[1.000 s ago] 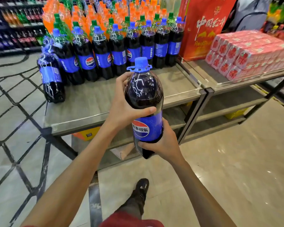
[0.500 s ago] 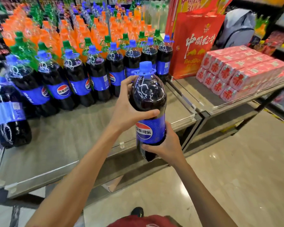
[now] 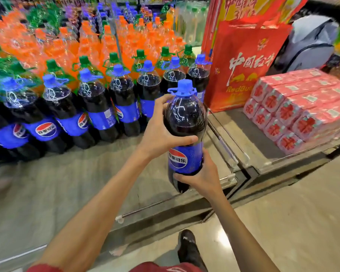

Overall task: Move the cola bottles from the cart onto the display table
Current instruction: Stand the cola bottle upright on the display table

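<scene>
Head camera, looking down past my forearms: I have one cola bottle (image 3: 185, 122) between both hands, upright with its blue cap on top and the logo on its blue label facing me. My left hand (image 3: 159, 134) grips the dark shoulder of the bottle, thumb laid across the front and the fingers curled round the far side. My right hand (image 3: 204, 177) clasps the lower part just under the label, fingers wrapped round it.

The bottle is over the front right part of the display table (image 3: 67, 183), near the edge; I cannot tell whether its base touches the top. Behind it a row of cola bottles (image 3: 98, 107) stands across the table, and packed behind those are green-capped bottles (image 3: 114, 59) and then orange soda bottles (image 3: 86, 36).

To the right, a second table (image 3: 263, 150) butts against this one. It carries a red bag with white characters (image 3: 247, 63) and stacked pink packs (image 3: 302, 110). A grey backpack (image 3: 310, 42) sits behind them. My black shoe (image 3: 188, 246) shows on the floor below.
</scene>
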A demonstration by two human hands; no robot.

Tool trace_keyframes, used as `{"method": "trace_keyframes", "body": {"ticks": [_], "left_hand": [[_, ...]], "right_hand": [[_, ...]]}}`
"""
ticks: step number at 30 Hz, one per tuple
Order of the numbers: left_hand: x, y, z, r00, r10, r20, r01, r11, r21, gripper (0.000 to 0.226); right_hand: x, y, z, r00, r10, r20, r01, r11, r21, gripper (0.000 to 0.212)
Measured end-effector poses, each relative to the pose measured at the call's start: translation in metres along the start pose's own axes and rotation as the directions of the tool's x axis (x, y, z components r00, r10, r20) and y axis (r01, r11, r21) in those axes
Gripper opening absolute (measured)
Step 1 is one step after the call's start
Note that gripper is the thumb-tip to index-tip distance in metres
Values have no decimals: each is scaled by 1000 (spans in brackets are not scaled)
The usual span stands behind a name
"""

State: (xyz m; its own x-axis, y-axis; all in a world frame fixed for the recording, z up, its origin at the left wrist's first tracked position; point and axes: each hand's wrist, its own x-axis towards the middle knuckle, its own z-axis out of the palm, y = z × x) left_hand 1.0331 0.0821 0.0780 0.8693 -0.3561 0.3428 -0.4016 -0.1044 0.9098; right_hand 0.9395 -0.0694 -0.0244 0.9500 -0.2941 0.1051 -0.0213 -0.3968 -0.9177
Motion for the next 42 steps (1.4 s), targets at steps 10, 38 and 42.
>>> {"method": "trace_keyframes", "body": {"ticks": [10, 38, 42], "left_hand": [[101, -23, 56, 998, -52, -33, 56, 990, 128, 109], [228, -89, 112, 996, -83, -21, 85, 941, 326, 118], [230, -94, 118, 997, -78, 0, 74, 939, 335, 119]], "right_hand": [[124, 47, -46, 997, -6, 76, 6, 1000, -1, 95], [290, 117, -62, 993, -24, 113, 7, 990, 144, 103], [292, 125, -63, 993, -35, 116, 17, 988, 152, 103]]}}
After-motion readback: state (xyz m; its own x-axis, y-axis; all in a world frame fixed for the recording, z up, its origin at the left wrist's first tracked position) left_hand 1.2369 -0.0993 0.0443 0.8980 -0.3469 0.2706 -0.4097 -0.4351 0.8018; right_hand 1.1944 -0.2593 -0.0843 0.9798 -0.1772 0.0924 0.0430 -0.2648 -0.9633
